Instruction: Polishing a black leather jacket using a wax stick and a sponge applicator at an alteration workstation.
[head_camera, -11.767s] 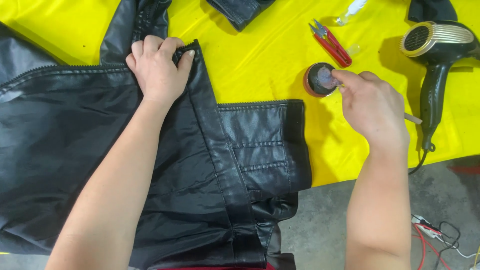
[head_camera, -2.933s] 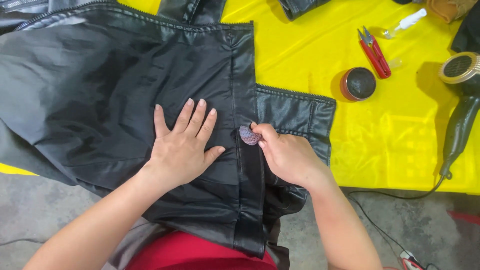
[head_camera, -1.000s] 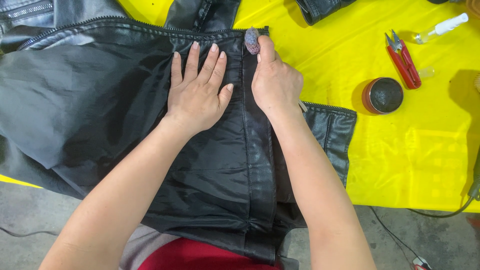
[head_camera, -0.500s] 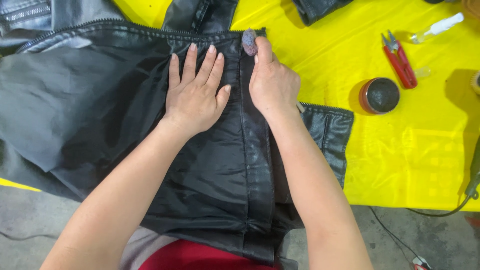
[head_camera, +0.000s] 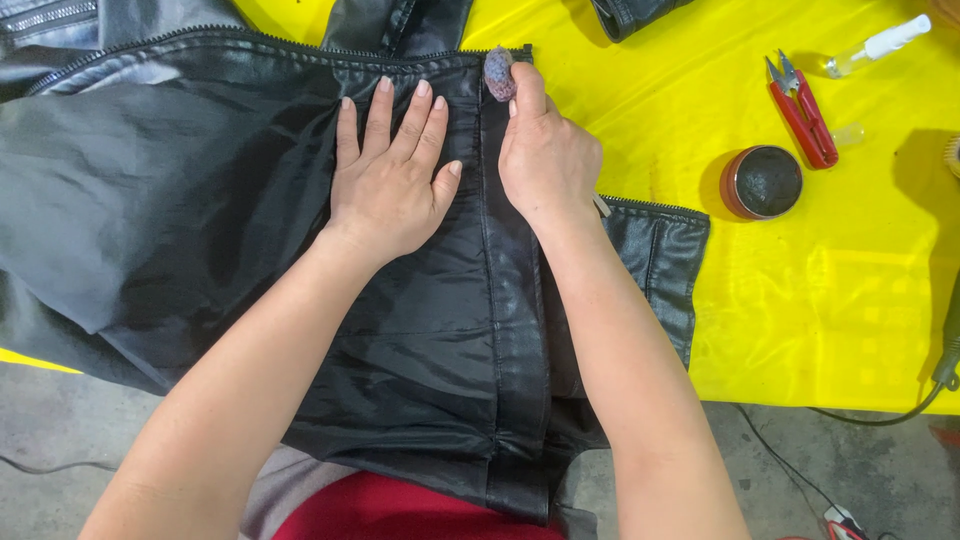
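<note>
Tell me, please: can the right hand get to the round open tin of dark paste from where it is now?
Probably yes. The right hand holds a small dauber on the black jacket; only bare yellow cover lies between it and the tin.

A black leather jacket (head_camera: 250, 250) is spread on the yellow-covered surface (head_camera: 800, 300); a round open tin (head_camera: 762, 182) and red thread snips (head_camera: 800, 110) are placed to its right.

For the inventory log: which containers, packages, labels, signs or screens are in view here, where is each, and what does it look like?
Round tin: on the yellow table cover, right of the right hand; open, reddish-brown rim, dark contents.
Small spray bottle: lying at the top right; clear body, white cap.
No labels, signs or screens show.
</note>
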